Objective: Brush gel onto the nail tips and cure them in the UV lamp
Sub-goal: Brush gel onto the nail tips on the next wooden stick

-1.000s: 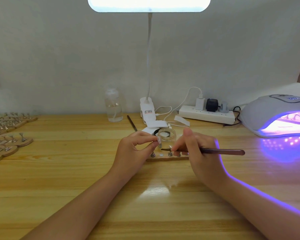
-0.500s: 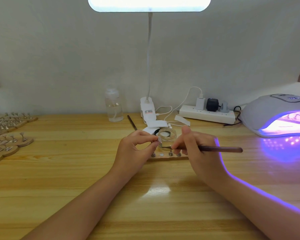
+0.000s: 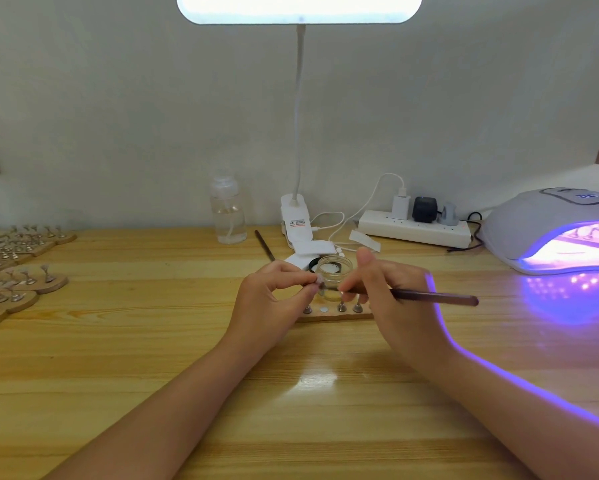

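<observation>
My left hand [image 3: 273,294] pinches a small nail tip on its stand [image 3: 319,283] between thumb and fingertips, held just above a wooden holder strip [image 3: 329,317]. My right hand [image 3: 391,292] grips a dark brush [image 3: 436,297], its bristle end pointing left at the nail tip. An open clear gel jar [image 3: 333,277] stands right behind both hands. The holder strip carries three metal pegs and one bare white spot. At the far right the UV lamp [image 3: 540,230] glows purple, with a strip of tips inside.
Several wooden holders with nail tips [image 3: 17,271] lie at the left edge. A clear bottle [image 3: 227,216], a clip desk lamp base [image 3: 292,220], a power strip [image 3: 415,232] with cables, white pads and a second brush [image 3: 264,244] sit along the back of the table.
The brush handle has dipped slightly lower and its tip stays at the nail tip. Both hands stay almost where they were.
</observation>
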